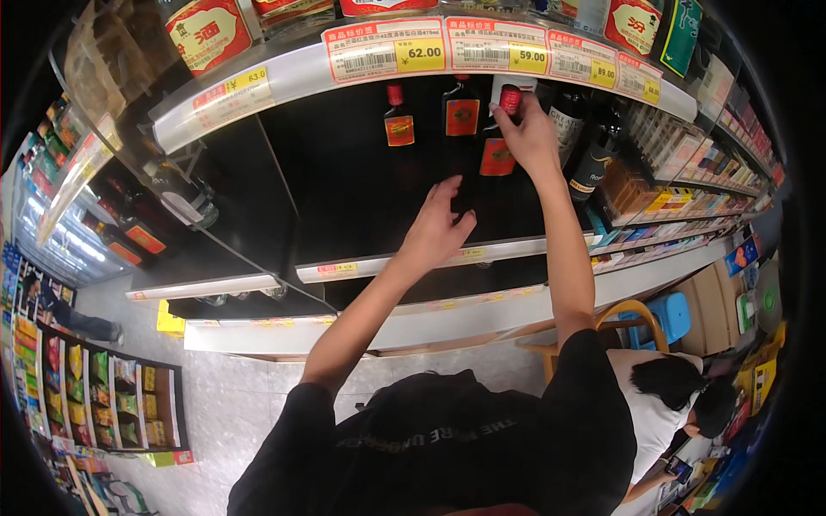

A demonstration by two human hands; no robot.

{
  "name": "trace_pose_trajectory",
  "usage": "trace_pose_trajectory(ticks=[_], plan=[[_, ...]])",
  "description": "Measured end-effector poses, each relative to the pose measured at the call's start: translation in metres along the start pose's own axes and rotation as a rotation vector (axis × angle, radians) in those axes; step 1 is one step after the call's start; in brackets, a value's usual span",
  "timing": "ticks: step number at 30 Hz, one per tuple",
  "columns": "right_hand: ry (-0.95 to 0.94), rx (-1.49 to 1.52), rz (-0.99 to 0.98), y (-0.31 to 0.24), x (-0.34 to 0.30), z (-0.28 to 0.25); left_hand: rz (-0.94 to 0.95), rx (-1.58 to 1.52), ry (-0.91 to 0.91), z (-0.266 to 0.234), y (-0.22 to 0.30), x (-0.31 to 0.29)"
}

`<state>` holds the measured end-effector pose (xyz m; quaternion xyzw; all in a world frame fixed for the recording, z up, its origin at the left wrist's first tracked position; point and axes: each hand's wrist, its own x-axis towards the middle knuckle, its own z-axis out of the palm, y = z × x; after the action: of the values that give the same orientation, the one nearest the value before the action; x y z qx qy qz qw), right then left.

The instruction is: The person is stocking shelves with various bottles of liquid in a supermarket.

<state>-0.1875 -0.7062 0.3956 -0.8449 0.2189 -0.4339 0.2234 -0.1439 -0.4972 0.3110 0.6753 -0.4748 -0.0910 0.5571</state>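
On the dark shelf, my right hand (531,138) is closed around the neck of a dark liquor bottle (496,158) with a red cap and a red-orange label. Two similar dark bottles stand to its left: a small one (398,127) and a larger one (462,112). My left hand (437,228) hovers lower, over the front part of the same shelf, with its fingers apart and nothing in them. Just right of my right hand are a dark wine bottle with a pale label (568,120) and another dark wine bottle (595,159).
A curved shelf edge with price tags (387,53) runs above my hands, with boxed bottles on it. Cigarette-style packs fill a rack (680,142) on the right. A person in a white top (658,404) sits at right. Snack shelves (99,387) stand at left.
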Motion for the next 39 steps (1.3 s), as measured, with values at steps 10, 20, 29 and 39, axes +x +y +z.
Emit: trace_pose_trajectory(ticks=[10, 20, 29, 39], plan=[[-0.417, 0.598, -0.174, 0.010, 0.007, 0.033, 0.008, 0.198, -0.054, 0.022, -0.040, 0.050], [-0.055, 0.580, -0.238, -0.015, -0.055, 0.001, 0.284, 0.121, 0.284, 0.019, -0.022, 0.018], [-0.170, 1.091, -0.406, -0.150, -0.163, -0.014, 0.299, 0.001, 0.510, -0.039, 0.043, -0.130], [-0.407, 0.954, -0.773, -0.340, -0.209, 0.099, 0.317, 0.420, 1.034, -0.212, -0.017, -0.218]])
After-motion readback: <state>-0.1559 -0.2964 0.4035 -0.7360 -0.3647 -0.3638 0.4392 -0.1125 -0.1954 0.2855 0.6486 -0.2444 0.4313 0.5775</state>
